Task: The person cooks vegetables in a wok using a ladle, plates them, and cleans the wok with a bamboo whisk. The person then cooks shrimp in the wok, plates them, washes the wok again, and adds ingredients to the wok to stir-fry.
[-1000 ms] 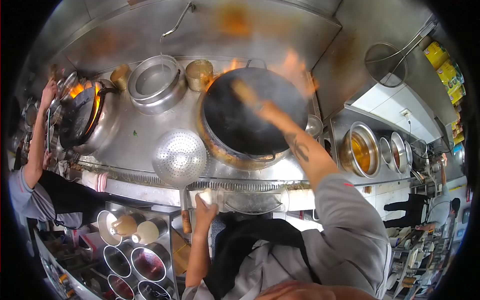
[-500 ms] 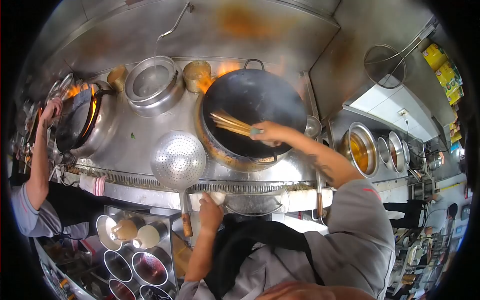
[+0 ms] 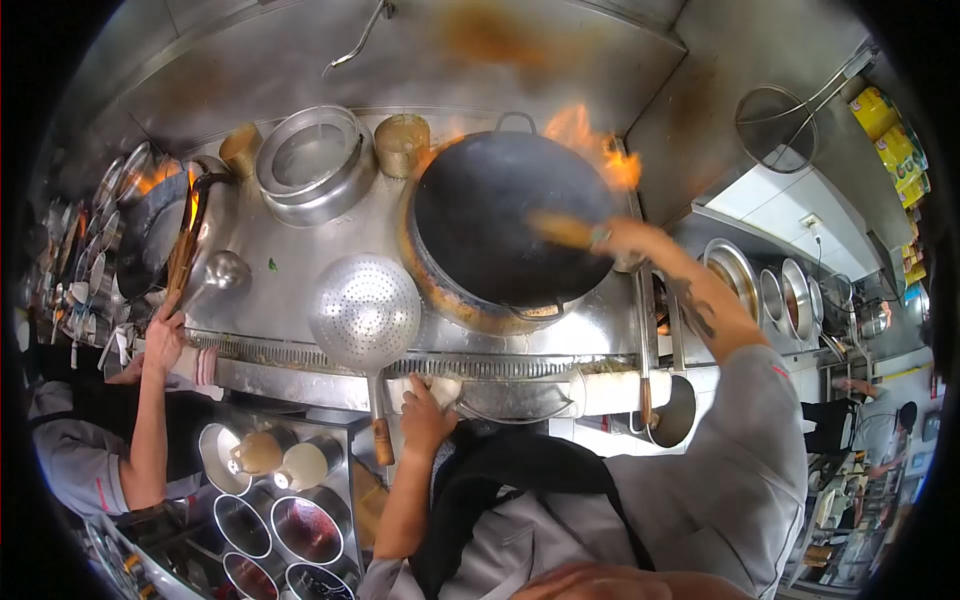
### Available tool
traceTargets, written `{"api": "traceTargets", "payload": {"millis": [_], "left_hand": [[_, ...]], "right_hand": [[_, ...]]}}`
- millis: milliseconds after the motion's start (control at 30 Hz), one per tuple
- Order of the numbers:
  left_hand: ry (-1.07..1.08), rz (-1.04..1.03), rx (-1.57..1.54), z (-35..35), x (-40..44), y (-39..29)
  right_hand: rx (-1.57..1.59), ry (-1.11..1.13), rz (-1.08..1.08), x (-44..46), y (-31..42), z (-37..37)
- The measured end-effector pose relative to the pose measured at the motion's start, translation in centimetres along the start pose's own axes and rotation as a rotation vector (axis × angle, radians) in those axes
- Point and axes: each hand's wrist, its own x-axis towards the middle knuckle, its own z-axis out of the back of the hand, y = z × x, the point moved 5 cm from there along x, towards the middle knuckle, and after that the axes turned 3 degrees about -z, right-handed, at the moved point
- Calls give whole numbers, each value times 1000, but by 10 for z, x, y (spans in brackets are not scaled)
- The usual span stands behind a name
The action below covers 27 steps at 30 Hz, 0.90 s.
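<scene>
My right hand (image 3: 636,244) grips a bamboo wok brush (image 3: 562,230), blurred by motion, over the right side of a large black wok (image 3: 490,215). The wok sits tilted on a burner ring, and flames (image 3: 590,145) rise behind it. At the stove's front edge, my left hand (image 3: 427,415) has its fingers curled on a folded white cloth (image 3: 446,389). Close to its left lies a perforated strainer (image 3: 366,310) with a wooden handle (image 3: 383,440), which that hand does not hold.
A co-worker's hand (image 3: 165,335) holds a long-handled tool by a second wok (image 3: 150,235) at left. A strainer pot (image 3: 310,165) and a tin (image 3: 402,145) stand behind. Sauce containers (image 3: 305,530) sit below left. Metal bowls (image 3: 732,270) stand at right.
The wok brush in my right hand has moved right and slightly up. Flames at the wok's back right have grown. The co-worker's hand has come down toward the stove's front. My left hand stays on the cloth.
</scene>
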Motion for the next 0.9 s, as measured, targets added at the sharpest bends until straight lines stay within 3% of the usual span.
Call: {"api": "traceTargets", "payload": {"millis": [33, 133, 200, 233, 333, 367, 433, 500, 533, 600, 667, 700, 733, 800, 833, 867, 900], "left_hand": [[-12, -10, 31, 3, 1, -1], [-90, -97, 55, 22, 3, -19], [-213, -202, -13, 55, 6, -46], [-227, -284, -47, 63, 9, -63], [-236, -518, -145, 81, 23, -123], [-223, -578, -159, 87, 28, -140], [-191, -685, -177, 92, 30, -168], [-175, -787, -172, 94, 35, -190], [-163, -815, -182, 97, 38, -200], [-129, -839, -138, 81, 42, -207], [-129, -846, -81, 65, 45, -212], [-119, -826, -48, 63, 48, -213], [-104, -807, -19, 62, 49, -215], [-89, -786, 1, 62, 50, -216], [-88, -784, -2, 64, 51, -216], [-81, -781, -8, 64, 50, -216], [-94, -786, 2, 64, 50, -215]], "right_hand": [[-117, -261, -252, -9, -5, 38], [309, -1100, 134, 20, 22, 56], [469, -633, -45, 45, 73, 22], [388, -577, 63, 95, 84, -19], [520, 33, 187, -17, 168, -39], [476, 174, 269, -40, 165, -41], [495, 308, 264, -48, 89, -38], [148, 85, -38, -47, 18, 11], [45, -199, -202, -48, 1, 48], [221, -715, -265, -18, -10, 72], [286, -1134, -58, 43, -10, 48], [583, -875, -76, 44, 27, 35], [521, -577, 43, 57, 58, 10], [518, -224, 246, 95, 99, -49], [458, -162, 180, 17, 152, -29], [412, 25, 145, -15, 167, -31], [407, 60, 158, -40, 162, -35]]}}
